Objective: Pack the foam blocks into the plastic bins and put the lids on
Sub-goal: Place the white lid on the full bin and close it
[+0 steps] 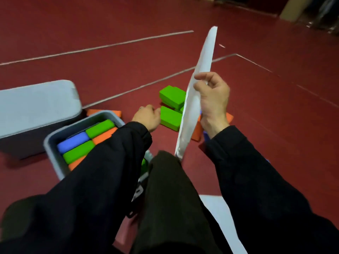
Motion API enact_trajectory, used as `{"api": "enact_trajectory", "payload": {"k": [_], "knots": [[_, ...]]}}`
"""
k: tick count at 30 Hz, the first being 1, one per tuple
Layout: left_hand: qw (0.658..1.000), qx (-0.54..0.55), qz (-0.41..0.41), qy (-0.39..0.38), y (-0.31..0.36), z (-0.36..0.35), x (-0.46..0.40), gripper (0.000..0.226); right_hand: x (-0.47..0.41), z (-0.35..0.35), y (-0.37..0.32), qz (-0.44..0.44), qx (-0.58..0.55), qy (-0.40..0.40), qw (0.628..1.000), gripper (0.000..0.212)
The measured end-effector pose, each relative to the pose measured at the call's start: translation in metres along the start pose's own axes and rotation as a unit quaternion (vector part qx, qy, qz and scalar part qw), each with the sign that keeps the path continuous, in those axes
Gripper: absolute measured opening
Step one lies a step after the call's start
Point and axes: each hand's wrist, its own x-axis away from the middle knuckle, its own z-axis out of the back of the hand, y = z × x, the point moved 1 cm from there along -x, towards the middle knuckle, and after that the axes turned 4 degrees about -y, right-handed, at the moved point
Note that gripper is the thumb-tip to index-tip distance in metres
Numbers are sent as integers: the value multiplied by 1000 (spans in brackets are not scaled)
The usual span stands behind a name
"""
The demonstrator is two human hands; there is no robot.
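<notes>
My right hand [212, 99] grips a white lid [197, 85] by its edge and holds it up on end above the floor. My left hand [147, 117] reaches out low, its fingers curled against a green foam block [170, 118] on the floor; whether it holds the block is hidden. More green blocks [172, 96] lie stacked just beyond. An open grey bin [53, 142] at my left holds green, blue and orange blocks [86, 140]; my left sleeve covers part of it. Orange blocks [197, 131] lie behind the lid.
A second grey bin [34, 107] with its lid on stands at the far left. An orange block [104, 112] lies between the two bins. A flat white sheet [218, 213] lies on the dark red floor by my right knee. Boxes stand at the far right edge.
</notes>
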Motion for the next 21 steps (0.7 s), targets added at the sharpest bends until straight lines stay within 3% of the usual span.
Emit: {"api": "enact_trajectory", "payload": {"k": [7, 11, 12, 14, 16, 18, 21], "knots": [[984, 84, 148, 43, -102, 37, 27, 61, -6, -88, -40, 19, -96, -174, 980, 24], [947, 221, 230, 41, -157, 48, 36, 83, -20, -135, -29, -57, -245, -220, 943, 36], [928, 265, 257, 52, -171, 48, 39, 87, -21, -142, -17, -93, -275, -237, 927, 43], [854, 393, 320, 113, -194, 49, 53, 90, -19, -150, 14, -179, -313, -264, 895, 52], [780, 480, 363, 171, -222, 46, 68, 77, -20, -150, 50, -239, -306, -314, 866, 64], [718, 529, 391, 226, -254, 35, 86, 65, -20, -146, 88, -275, -263, -398, 835, 62], [706, 478, 449, 268, -297, 16, 109, 52, -14, -144, 148, -337, -97, -378, 857, 50]]}}
